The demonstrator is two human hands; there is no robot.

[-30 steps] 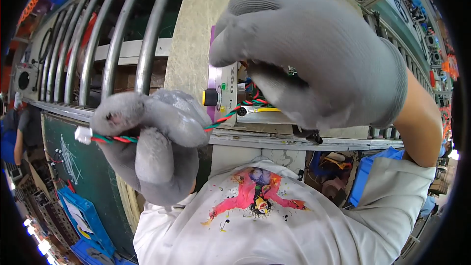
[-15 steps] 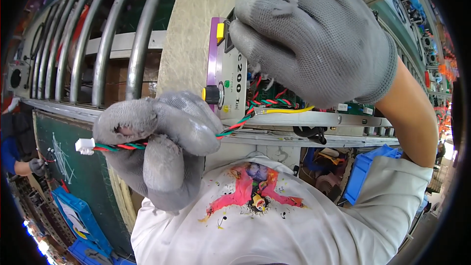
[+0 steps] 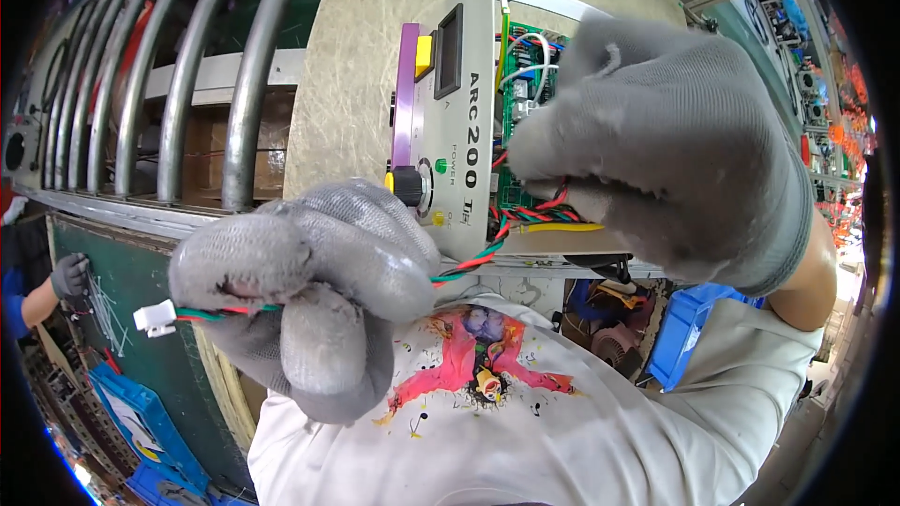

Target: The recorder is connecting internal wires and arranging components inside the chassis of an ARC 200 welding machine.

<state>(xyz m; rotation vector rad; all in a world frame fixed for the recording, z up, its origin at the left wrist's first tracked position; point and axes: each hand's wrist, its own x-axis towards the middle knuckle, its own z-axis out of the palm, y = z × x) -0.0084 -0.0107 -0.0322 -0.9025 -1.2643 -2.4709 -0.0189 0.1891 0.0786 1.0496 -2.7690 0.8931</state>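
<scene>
While two gloved hands (image 3: 309, 300) grip one twisted wire bundle (image 3: 469, 262), one white connector (image 3: 155, 319) dangles.

A speckled beige worktop (image 3: 375, 28) was seen, a small machine with a cream front panel (image 3: 459, 131) stood upon it, metal bars (image 3: 187, 84) alongside.

a gloved left hand (image 3: 300, 295) is gripping a twisted red and green wire (image 3: 473, 260) ending in a white connector (image 3: 155, 318). the gloved right hand (image 3: 656, 150) is holding the wire's other end against a green circuit board (image 3: 521, 66) behind a beige control panel (image 3: 459, 131) with a black knob (image 3: 409, 186).
</scene>
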